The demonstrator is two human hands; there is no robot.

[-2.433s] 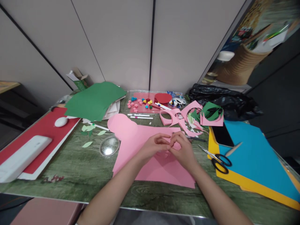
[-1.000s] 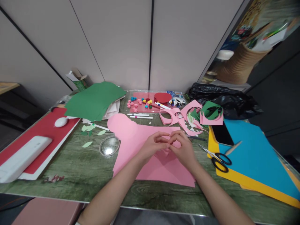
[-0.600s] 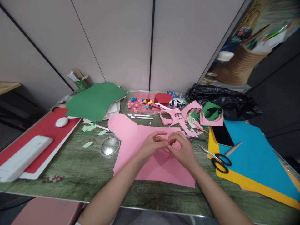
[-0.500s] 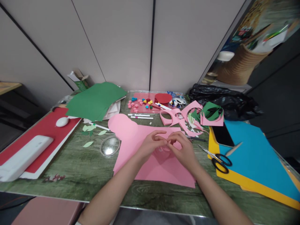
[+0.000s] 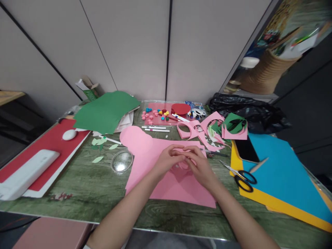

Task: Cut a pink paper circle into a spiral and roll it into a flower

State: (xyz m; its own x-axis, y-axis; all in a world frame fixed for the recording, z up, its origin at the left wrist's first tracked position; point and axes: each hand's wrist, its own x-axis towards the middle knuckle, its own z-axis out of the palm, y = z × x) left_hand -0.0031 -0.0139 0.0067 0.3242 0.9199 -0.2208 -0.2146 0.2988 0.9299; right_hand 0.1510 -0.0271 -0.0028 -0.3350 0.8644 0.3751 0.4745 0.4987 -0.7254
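Observation:
My left hand (image 5: pixel 169 159) and my right hand (image 5: pixel 198 160) meet just above a large pink paper sheet (image 5: pixel 171 190). Their fingers are closed together around a small curled pink paper piece (image 5: pixel 183 165), mostly hidden by the fingers. Pink paper circles (image 5: pixel 138 140) overlap the sheet's back left corner. To the right of my right hand lie scissors (image 5: pixel 245 178) with black handles, their blades partly open.
Blue paper (image 5: pixel 280 166) over yellow sheets lies right, with a phone (image 5: pixel 246 148). Pink cut-out scraps (image 5: pixel 190 129) and a tray (image 5: pixel 144 121) of small rolled paper pieces are behind. A clear round lid (image 5: pixel 121 161) and green paper leaves (image 5: pixel 98 159) lie left.
My fingers have shifted: the right fingertips have moved left and closed over the left ones, around the pink paper piece. Everything else on the table stays put.

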